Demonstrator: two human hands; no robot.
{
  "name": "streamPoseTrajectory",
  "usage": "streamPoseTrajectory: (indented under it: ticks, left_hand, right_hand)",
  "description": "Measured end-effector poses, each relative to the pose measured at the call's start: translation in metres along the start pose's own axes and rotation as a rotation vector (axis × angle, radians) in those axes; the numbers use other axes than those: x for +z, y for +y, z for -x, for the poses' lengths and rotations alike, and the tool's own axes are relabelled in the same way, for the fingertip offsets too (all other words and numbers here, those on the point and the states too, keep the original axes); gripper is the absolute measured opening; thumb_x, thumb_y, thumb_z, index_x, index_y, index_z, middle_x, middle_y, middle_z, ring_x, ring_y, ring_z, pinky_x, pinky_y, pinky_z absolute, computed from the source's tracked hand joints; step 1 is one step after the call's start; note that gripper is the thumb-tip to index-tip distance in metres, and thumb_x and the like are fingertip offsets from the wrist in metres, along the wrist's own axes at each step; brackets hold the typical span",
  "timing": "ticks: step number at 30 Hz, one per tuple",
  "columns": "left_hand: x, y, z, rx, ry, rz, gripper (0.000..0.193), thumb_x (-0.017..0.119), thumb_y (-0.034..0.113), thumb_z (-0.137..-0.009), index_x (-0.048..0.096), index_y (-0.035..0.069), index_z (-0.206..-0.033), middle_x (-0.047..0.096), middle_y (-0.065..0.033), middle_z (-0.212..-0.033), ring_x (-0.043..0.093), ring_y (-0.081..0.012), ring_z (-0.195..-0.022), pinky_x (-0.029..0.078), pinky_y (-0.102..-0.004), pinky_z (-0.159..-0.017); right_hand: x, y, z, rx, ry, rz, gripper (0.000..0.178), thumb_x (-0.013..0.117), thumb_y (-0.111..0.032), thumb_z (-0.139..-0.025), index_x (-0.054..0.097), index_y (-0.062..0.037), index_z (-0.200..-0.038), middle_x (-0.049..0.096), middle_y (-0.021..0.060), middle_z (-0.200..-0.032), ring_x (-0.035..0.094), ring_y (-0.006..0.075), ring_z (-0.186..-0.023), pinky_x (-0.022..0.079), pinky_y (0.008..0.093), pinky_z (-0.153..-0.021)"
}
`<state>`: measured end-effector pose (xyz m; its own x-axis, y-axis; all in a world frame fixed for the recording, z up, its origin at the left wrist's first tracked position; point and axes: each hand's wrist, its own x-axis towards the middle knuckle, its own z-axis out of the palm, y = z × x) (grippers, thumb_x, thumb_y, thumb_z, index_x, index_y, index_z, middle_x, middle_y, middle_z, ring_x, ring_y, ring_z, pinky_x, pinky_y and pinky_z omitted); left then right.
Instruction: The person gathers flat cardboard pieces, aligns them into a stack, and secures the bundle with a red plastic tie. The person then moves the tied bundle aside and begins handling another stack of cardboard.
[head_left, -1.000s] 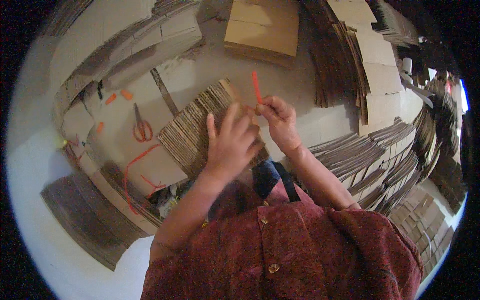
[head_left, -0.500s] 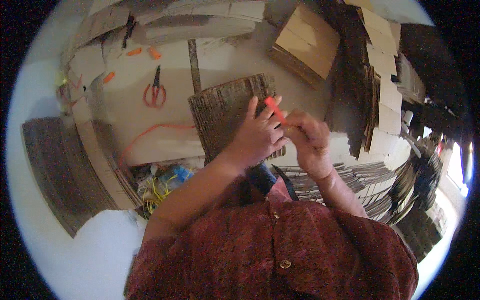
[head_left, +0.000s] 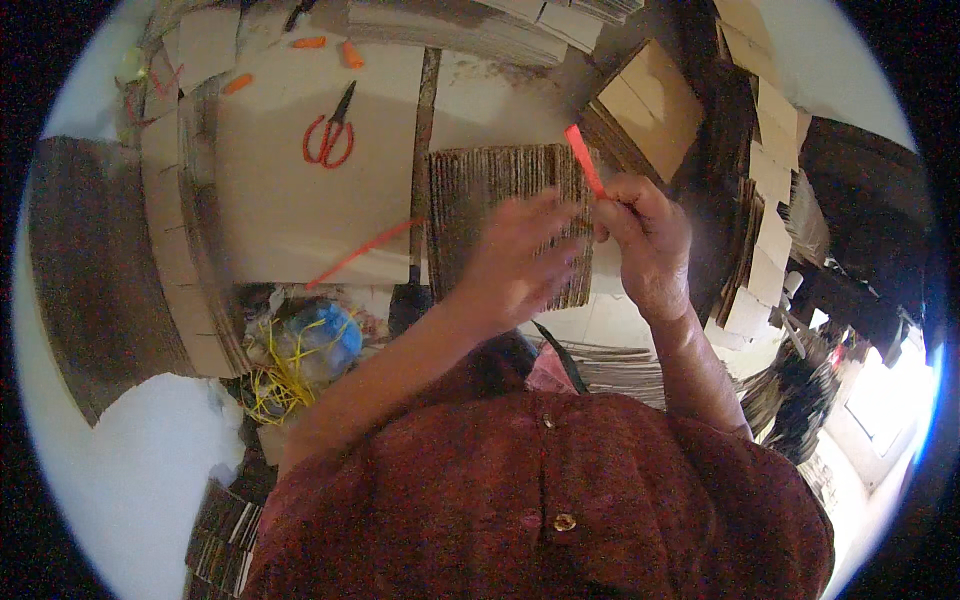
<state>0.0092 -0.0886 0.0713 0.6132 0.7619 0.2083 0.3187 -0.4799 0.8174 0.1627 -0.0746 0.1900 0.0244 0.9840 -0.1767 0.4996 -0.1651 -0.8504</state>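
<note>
A stack of corrugated cardboard pieces (head_left: 505, 170) stands on edge in front of me. My right hand (head_left: 655, 240), at its right side, pinches one end of a red plastic strap (head_left: 584, 158); the end sticks up past my fingers. Another length of red strap (head_left: 365, 252) comes out from the stack's left side onto the work surface. Over the middle of the stack is my left hand (head_left: 525, 250), smeared by motion, its fingers apart and nothing seen in them. Whether the strap runs unbroken beneath the stack is hidden.
Red-handled scissors (head_left: 328, 143) lie on the pale work surface (head_left: 275, 220), with orange pieces (head_left: 352, 55) beyond. Cardboard stacks line the left (head_left: 95, 270), back and right (head_left: 655, 105). Yellow strings (head_left: 285, 365) and a blue bundle (head_left: 335, 332) sit at the near left.
My hands have come apart; the right moved rightward with the strap end, and the left no longer touches it. The view has shifted, and the cardboard stack appears straighter.
</note>
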Motion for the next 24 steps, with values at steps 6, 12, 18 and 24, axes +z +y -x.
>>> streamPoseTrajectory:
  ticks: [6,12,18,24]
  left_hand:
    - [-0.041,-0.01,0.072,-0.669,0.331,0.017,0.03,0.06,0.018,-0.08,0.054,0.0,-0.103,0.051,-0.0186,-0.105,0.051,-0.0371,-0.095,0.041,-0.0388,-0.084]
    - [-0.02,-0.021,0.069,-0.74,0.071,0.041,0.034,0.052,0.013,-0.085,0.044,0.001,-0.115,0.053,-0.0164,-0.102,0.054,-0.0286,-0.093,0.045,-0.039,-0.079]
    - [-0.016,-0.033,0.068,-0.66,0.34,0.406,0.038,0.056,0.007,-0.074,0.044,0.001,-0.11,0.054,-0.0165,-0.091,0.054,-0.0323,-0.086,0.044,-0.0411,-0.072]
    - [-0.043,-0.024,0.06,-0.506,0.136,0.141,0.03,0.059,0.007,-0.071,0.051,0.0,-0.1,0.053,-0.0164,-0.094,0.054,-0.032,-0.087,0.044,-0.0392,-0.075]
  right_hand:
    - [0.058,0.013,-0.001,-0.258,0.005,-0.207,0.004,0.056,0.0,-0.081,0.056,-0.0021,-0.084,0.052,0.0034,-0.068,0.047,0.011,-0.06,0.039,0.0236,-0.052]
    - [0.114,0.032,-0.008,-0.432,-0.416,0.338,0.014,0.056,-0.013,-0.073,0.058,-0.0028,-0.082,0.059,0.0158,-0.075,0.06,0.0331,-0.069,0.049,0.0401,-0.057]
    - [0.13,0.026,-0.013,-0.515,-0.414,0.374,0.008,0.058,-0.005,-0.074,0.055,-0.0028,-0.081,0.057,0.0168,-0.079,0.057,0.0352,-0.07,0.048,0.0399,-0.058]
    - [0.146,0.025,-0.024,-0.743,-0.253,0.251,0.017,0.058,-0.009,-0.062,0.056,-0.0069,-0.079,0.057,0.0144,-0.079,0.056,0.0328,-0.074,0.043,0.0468,-0.075]
